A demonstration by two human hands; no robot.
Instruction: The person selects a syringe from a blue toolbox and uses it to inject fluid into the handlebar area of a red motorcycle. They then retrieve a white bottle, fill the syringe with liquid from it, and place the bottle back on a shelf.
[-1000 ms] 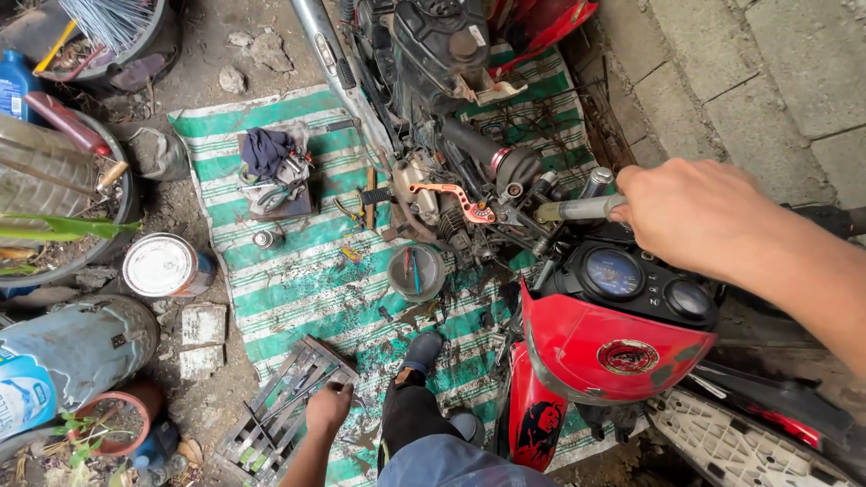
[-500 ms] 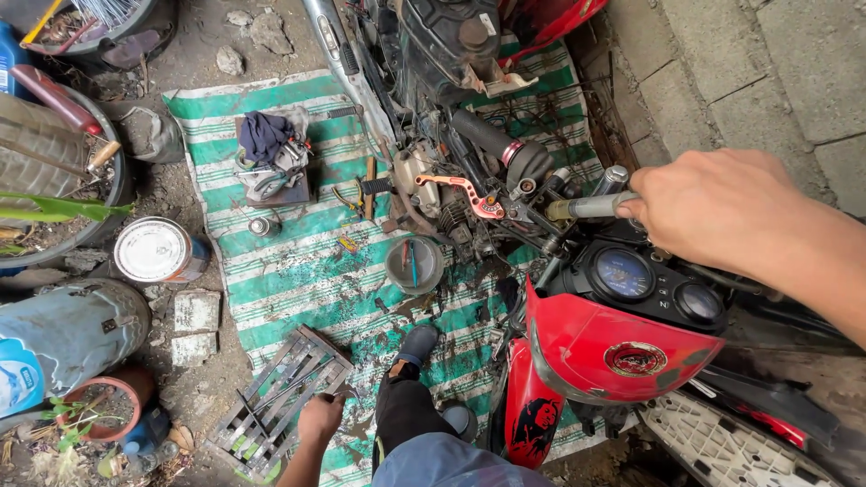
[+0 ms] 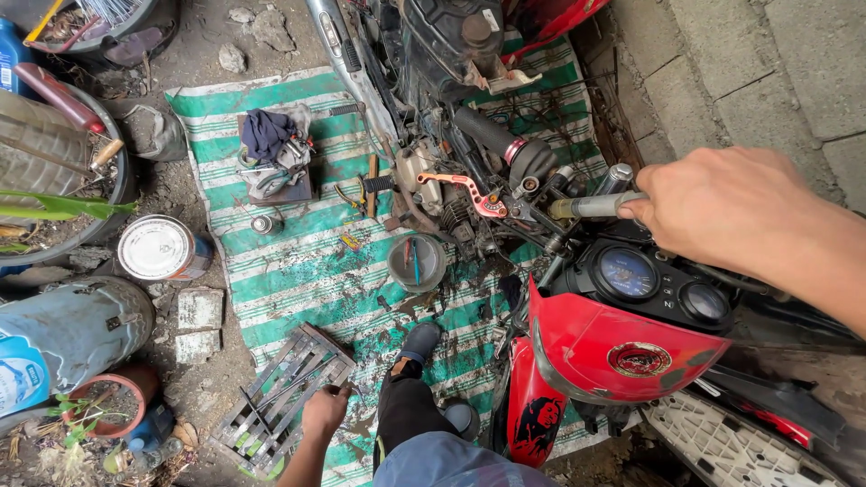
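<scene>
A green-and-white striped mat [image 3: 298, 271] covers dirt beside a grey block wall [image 3: 767, 72]. The right hand [image 3: 722, 203] is clenched around the metal handlebar tube [image 3: 591, 206]. The left hand [image 3: 325, 410] touches a grey slatted tool tray [image 3: 284, 392]; its grip is unclear.

A green striped mat [image 3: 298, 271] lay on the ground, with a round tin [image 3: 156, 247] beside its edge, a small pot [image 3: 416, 261] near its middle, and a blue rag [image 3: 267, 132] on it.

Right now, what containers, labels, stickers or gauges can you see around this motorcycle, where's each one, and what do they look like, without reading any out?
Instrument cluster: behind the red cowl, by the right hand; black, two round dials.
Round emblem: on the cowl front; red and gold.
Portrait sticker: on the red fender; black.
Tin can: left of the striped mat; white lid.
Blue bottle: top left corner.
Blue-and-white label: on the grey drum, far left.
</scene>
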